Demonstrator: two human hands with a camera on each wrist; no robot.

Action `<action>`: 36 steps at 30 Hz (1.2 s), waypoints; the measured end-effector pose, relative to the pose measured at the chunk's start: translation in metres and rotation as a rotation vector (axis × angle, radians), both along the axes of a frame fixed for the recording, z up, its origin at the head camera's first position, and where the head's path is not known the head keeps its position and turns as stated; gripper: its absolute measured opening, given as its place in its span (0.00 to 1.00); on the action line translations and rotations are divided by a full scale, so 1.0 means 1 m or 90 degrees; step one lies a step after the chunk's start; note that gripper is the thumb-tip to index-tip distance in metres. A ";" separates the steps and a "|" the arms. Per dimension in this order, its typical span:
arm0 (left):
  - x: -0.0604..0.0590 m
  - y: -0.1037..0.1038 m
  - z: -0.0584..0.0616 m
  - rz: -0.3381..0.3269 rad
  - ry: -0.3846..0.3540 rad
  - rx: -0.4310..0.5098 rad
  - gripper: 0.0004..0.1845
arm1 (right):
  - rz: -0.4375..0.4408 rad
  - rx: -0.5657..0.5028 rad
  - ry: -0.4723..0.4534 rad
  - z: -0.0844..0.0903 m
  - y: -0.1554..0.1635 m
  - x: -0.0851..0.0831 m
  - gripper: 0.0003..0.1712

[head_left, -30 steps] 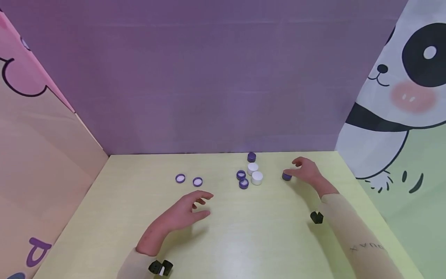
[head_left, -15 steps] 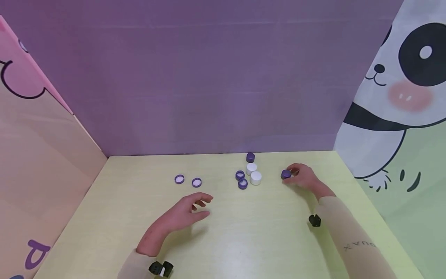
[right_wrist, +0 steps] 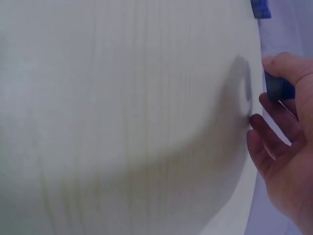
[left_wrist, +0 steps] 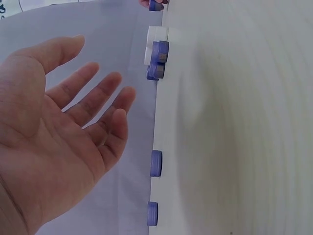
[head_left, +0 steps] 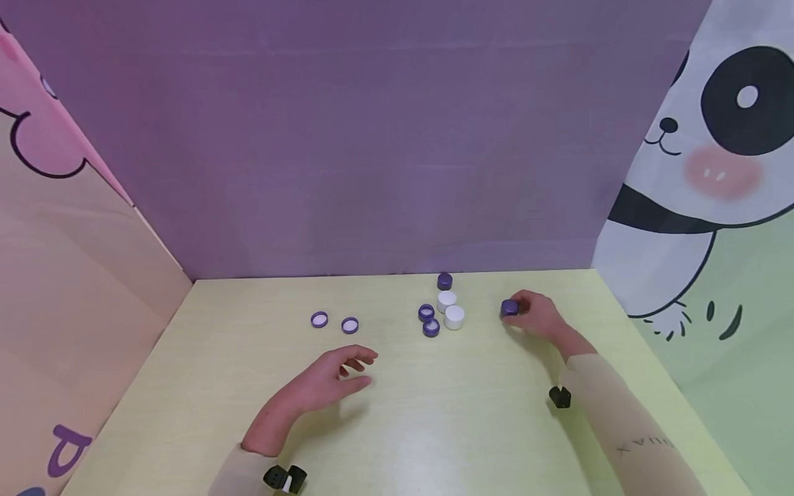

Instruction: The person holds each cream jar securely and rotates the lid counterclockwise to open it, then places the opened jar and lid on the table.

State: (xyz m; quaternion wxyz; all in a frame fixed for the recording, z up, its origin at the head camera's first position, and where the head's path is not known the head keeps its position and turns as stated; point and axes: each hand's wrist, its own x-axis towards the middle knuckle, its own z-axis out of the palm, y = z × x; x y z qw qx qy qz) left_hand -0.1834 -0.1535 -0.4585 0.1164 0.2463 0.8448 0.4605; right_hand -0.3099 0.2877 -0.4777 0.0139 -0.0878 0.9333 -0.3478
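My right hand (head_left: 535, 311) grips a small purple-lidded jar (head_left: 509, 308) just above the yellow table (head_left: 434, 413), right of a cluster of jars. In the right wrist view the fingers (right_wrist: 274, 132) curl round the purple jar (right_wrist: 279, 89). The cluster holds two white jars (head_left: 451, 309), two open purple lids (head_left: 429, 320) and another purple jar (head_left: 444, 280). My left hand (head_left: 331, 375) hovers open, palm down, over the table's middle; the left wrist view shows its fingers (left_wrist: 93, 107) spread and empty.
Two upturned purple lids (head_left: 334, 322) lie at the left back of the table. A purple wall (head_left: 372, 138) closes the back, a pink panel (head_left: 62, 241) the left and a panda panel (head_left: 701, 172) the right.
My right hand closed round the purple jar and lifted it slightly off the table. The left hand has stayed in place.
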 end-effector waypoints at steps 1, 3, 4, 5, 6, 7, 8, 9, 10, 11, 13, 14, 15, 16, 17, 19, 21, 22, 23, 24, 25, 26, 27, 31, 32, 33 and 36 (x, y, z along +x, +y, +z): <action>0.000 0.000 0.001 0.000 0.003 0.001 0.20 | 0.003 -0.011 0.011 0.000 -0.001 0.001 0.23; -0.001 0.000 0.001 0.003 0.011 0.000 0.19 | 0.011 -0.028 0.030 0.001 -0.002 0.001 0.22; -0.001 0.001 0.002 0.004 0.016 0.001 0.19 | 0.017 -0.034 0.041 0.001 -0.003 0.002 0.21; -0.001 0.001 0.002 0.005 0.021 0.001 0.18 | 0.022 -0.036 0.053 0.001 -0.004 0.002 0.21; -0.001 0.001 0.002 0.007 0.025 0.000 0.18 | 0.026 -0.040 0.065 0.001 -0.006 0.003 0.20; -0.001 0.000 0.002 0.008 0.029 0.001 0.18 | 0.033 -0.043 0.076 0.002 -0.008 0.004 0.20; -0.001 0.000 0.002 0.010 0.032 0.000 0.17 | 0.041 -0.045 0.085 0.003 -0.010 0.006 0.20; -0.001 -0.001 0.002 0.010 0.036 0.001 0.17 | 0.048 -0.045 0.095 0.005 -0.013 0.008 0.21; -0.001 -0.001 0.002 0.009 0.039 0.001 0.17 | 0.053 -0.046 0.105 0.006 -0.015 0.010 0.21; -0.001 -0.002 0.002 0.009 0.039 -0.001 0.17 | 0.057 -0.048 0.111 0.008 -0.019 0.012 0.21; 0.000 -0.004 0.003 0.010 0.043 0.001 0.17 | 0.068 -0.053 0.117 0.013 -0.026 0.017 0.21; 0.000 -0.004 0.003 0.012 0.044 0.002 0.17 | 0.075 -0.054 0.121 0.015 -0.031 0.020 0.21; 0.001 -0.005 0.004 0.013 0.045 0.003 0.17 | 0.082 -0.055 0.125 0.016 -0.034 0.022 0.21; 0.001 -0.006 0.005 0.012 0.046 0.003 0.17 | 0.089 -0.058 0.127 0.017 -0.039 0.026 0.21; 0.002 -0.006 0.005 0.011 0.046 0.003 0.17 | 0.096 -0.061 0.129 0.019 -0.043 0.029 0.21; 0.003 -0.006 0.006 0.007 0.050 0.003 0.17 | 0.115 -0.067 0.138 0.021 -0.051 0.037 0.20; 0.004 -0.004 0.008 0.004 0.057 0.000 0.17 | 0.136 -0.076 0.144 0.024 -0.060 0.045 0.20; 0.004 -0.003 0.009 0.005 0.064 -0.001 0.16 | 0.147 -0.078 0.147 0.026 -0.065 0.049 0.20; 0.005 -0.002 0.010 0.007 0.070 -0.001 0.16 | 0.159 -0.085 0.150 0.028 -0.071 0.053 0.20; 0.006 -0.001 0.012 0.009 0.079 0.000 0.16 | 0.170 -0.091 0.153 0.030 -0.076 0.056 0.20; 0.007 0.001 0.014 0.010 0.088 0.000 0.17 | 0.181 -0.096 0.157 0.031 -0.081 0.060 0.20; 0.008 0.003 0.017 0.012 0.098 0.000 0.17 | 0.193 -0.103 0.162 0.033 -0.086 0.063 0.21; 0.009 0.004 0.019 0.013 0.108 0.000 0.17 | 0.204 -0.108 0.166 0.035 -0.091 0.067 0.21; 0.013 0.012 0.029 0.024 0.155 -0.013 0.19 | 0.254 -0.128 0.182 0.040 -0.111 0.079 0.22; 0.013 0.013 0.031 0.030 0.169 -0.018 0.19 | 0.267 -0.132 0.185 0.040 -0.115 0.082 0.22; 0.014 0.015 0.033 0.035 0.181 -0.023 0.19 | 0.279 -0.135 0.188 0.041 -0.120 0.084 0.22; 0.015 0.020 0.036 0.041 0.211 -0.037 0.20 | 0.301 -0.148 0.194 0.042 -0.130 0.092 0.23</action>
